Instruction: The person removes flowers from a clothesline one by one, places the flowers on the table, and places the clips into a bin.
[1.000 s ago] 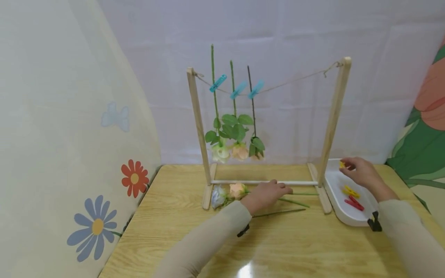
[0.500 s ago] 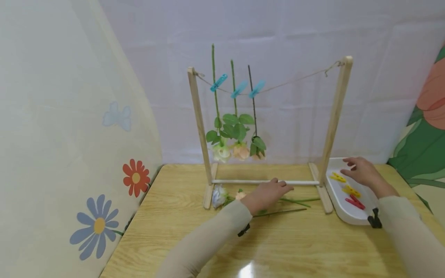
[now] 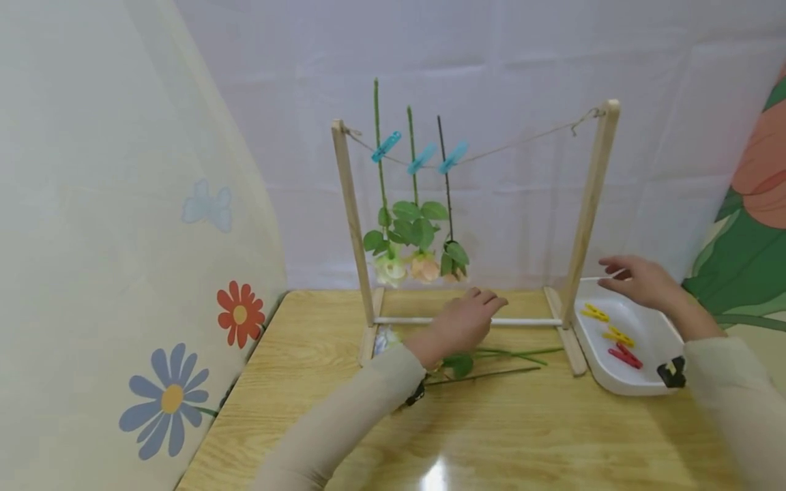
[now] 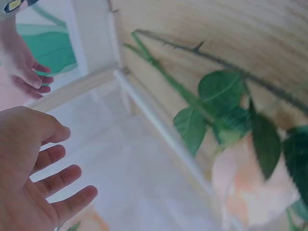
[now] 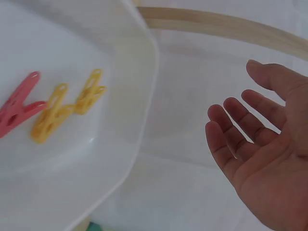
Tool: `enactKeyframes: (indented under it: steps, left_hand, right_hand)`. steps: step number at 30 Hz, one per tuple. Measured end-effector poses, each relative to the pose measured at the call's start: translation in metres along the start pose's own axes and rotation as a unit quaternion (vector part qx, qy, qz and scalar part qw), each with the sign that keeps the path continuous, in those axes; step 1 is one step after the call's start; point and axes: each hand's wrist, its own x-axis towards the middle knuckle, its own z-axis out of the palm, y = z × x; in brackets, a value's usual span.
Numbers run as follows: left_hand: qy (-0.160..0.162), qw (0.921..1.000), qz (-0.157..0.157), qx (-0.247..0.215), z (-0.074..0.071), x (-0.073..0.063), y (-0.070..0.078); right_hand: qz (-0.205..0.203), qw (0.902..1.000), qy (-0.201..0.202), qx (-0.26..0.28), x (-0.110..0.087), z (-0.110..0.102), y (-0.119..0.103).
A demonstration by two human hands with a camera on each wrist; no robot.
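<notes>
At a wooden rack
Head: yellow and red clips lie right of the rack; left wrist: left hand, fingers spread, near a pale peach, green-leaved rose before the rack; right wrist: right hand, fingers slightly parted

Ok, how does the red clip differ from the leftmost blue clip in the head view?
The red clip lies in the white tray; the blue clip is up on the string. The red clip grips nothing, while the blue clip holds a green stem. The red clip is plain red, the blue clip bright blue. Both are small pinch clips.
</notes>
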Motion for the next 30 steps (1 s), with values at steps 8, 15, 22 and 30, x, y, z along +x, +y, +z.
enactKeyframes:
  steps: [8, 15, 22, 30]
  left_hand:
    - [0.118, 0.9928, 0.000, -0.021, -0.035, -0.013, -0.017]
    - [0.201, 0.9772, -0.010, -0.069, -0.053, -0.021, -0.030]
    - [0.228, 0.9628, -0.012, -0.144, -0.064, -0.028, -0.040]
    - [0.268, 0.9462, -0.044, -0.175, -0.078, -0.029, -0.051]
  right_hand:
    - [-0.003, 0.9980, 0.057, 0.027, -0.003, -0.021, -0.032]
    - [-0.014, 0.9952, 0.087, 0.043, -0.003, -0.035, -0.057]
    - [0.013, 0.9875, 0.141, 0.069, -0.009, -0.044, -0.077]
    - [0.013, 0.9808, 0.167, 0.100, -0.011, -0.055, -0.096]
